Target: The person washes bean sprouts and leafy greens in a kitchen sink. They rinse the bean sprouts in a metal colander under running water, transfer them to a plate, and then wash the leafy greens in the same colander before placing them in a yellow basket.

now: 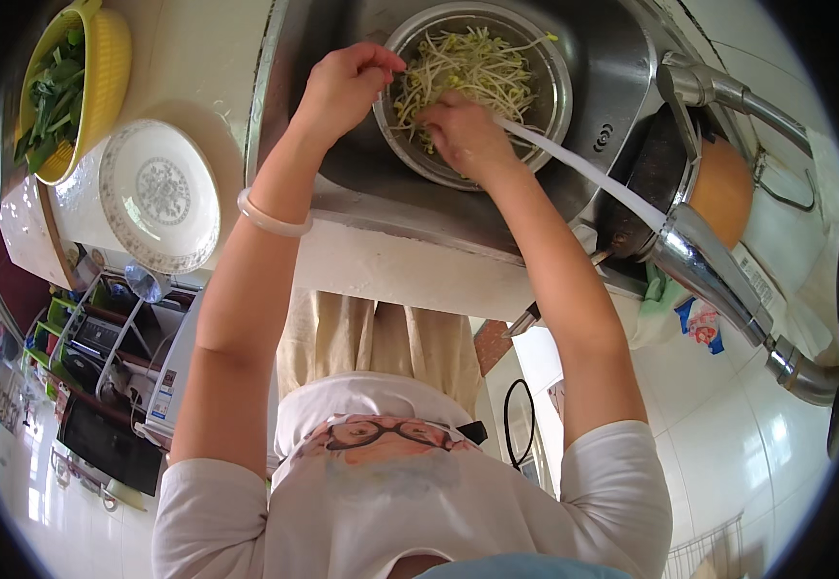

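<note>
Soybean sprouts (484,69) with yellow heads fill a round stainless steel bowl (560,94) inside the metal sink (419,217). My right hand (466,134) reaches over the near side of the bowl, its curled fingertips down among the sprouts. Whether those fingers grip any is hidden. At the bowl's left rim, my left hand (347,87) is raised with thumb and fingers drawn close together. Something thin and pale may be between them, too small to tell. A stream of water (586,170) runs from the chrome faucet (709,268) into the bowl beside my right hand.
Left of the sink, a patterned white plate (162,192) lies on the counter (180,65) near a yellow plastic basket (104,87) of leafy greens (57,87). A dark pan (640,188) and a brown round vessel (723,188) stand right of the sink. A knife tip (524,322) juts past the counter edge.
</note>
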Tool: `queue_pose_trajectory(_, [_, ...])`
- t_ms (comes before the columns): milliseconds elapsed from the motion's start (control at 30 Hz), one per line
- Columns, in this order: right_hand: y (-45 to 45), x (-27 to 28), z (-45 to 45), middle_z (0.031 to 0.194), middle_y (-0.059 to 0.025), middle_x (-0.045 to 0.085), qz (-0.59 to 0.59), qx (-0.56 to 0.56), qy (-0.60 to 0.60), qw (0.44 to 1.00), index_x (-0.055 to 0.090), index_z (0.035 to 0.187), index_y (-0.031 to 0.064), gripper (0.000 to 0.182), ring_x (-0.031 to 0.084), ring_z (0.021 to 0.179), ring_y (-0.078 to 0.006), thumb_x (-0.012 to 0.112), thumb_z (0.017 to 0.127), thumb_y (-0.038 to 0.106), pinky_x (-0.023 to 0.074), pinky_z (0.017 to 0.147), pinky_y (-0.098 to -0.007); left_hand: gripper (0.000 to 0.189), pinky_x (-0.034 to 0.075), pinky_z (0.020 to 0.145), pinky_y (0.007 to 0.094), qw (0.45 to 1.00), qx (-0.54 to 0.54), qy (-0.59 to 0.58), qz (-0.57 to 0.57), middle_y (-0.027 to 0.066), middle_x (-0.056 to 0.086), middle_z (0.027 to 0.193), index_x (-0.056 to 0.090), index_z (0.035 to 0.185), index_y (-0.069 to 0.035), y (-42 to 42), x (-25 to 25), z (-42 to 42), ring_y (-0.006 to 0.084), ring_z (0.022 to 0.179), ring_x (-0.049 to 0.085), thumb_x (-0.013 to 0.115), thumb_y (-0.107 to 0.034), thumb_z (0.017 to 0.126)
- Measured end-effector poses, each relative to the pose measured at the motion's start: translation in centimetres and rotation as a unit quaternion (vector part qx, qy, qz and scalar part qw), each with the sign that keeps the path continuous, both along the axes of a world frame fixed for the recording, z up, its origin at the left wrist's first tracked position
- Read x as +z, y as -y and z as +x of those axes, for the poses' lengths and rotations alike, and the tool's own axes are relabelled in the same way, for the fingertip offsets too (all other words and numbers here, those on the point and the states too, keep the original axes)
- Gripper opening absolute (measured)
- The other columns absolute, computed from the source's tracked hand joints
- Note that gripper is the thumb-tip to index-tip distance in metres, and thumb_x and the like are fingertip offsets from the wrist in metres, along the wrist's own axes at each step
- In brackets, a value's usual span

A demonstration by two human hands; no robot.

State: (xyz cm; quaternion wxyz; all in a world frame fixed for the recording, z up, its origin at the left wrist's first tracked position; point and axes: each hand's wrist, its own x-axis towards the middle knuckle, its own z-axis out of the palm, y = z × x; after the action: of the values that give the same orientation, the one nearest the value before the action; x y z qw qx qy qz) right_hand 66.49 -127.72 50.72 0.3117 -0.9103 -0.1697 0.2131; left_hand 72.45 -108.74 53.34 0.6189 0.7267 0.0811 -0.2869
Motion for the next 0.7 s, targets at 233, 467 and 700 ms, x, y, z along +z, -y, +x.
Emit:
queue_pose_trajectory(233, [-1.9,-1.6,-0.5,0.095,-0.0130,0.054,-0.036,0.048,0.033,0.998,0.060,0.098,0.0095,0.024,0.060,0.081,-0.0306,0.057,0.075,0.005,0.0498,0.070,-0.0405,0.019,0.045,0.066,0.0253,0.969,-0.144,0.096,0.174,0.0043,0.063,0.076,0.064,0.097,-0.005,-0.5,0.4,-0.8,0.0106,0.069,0.056,0.056,-0.007,0.080])
queue_pose_trajectory(467, [-0.3,-3.1,-0.4,0.088,-0.0134,0.057,0.121,0.028,0.061,0.990,0.063,0.088,0.0073,0.012,0.060,0.077,-0.0305,0.060,0.078,0.011,0.0487,0.065,-0.0404,0.018,0.046,0.066,0.0271,0.962,-0.177,0.092,0.186,0.0078,0.063,0.077,0.064,0.096,-0.004,-0.3,0.2,-1.4,0.0130,0.070,0.058,0.060,-0.011,0.080])
queue_pose_trajectory(700, [-0.8,2.5,3.0,0.071,-0.0166,0.063,0.106,-0.115,-0.053,0.986,0.064,0.083,0.0036,0.017,0.061,0.070,-0.0329,0.066,0.075,0.018,0.0487,0.065,-0.0396,0.015,0.047,0.062,0.0305,0.956,-0.185,0.162,0.163,0.0117,0.063,0.070,0.064,0.085,-0.001,2.0,1.2,-0.2,0.0182,0.063,0.060,0.064,-0.014,0.076])
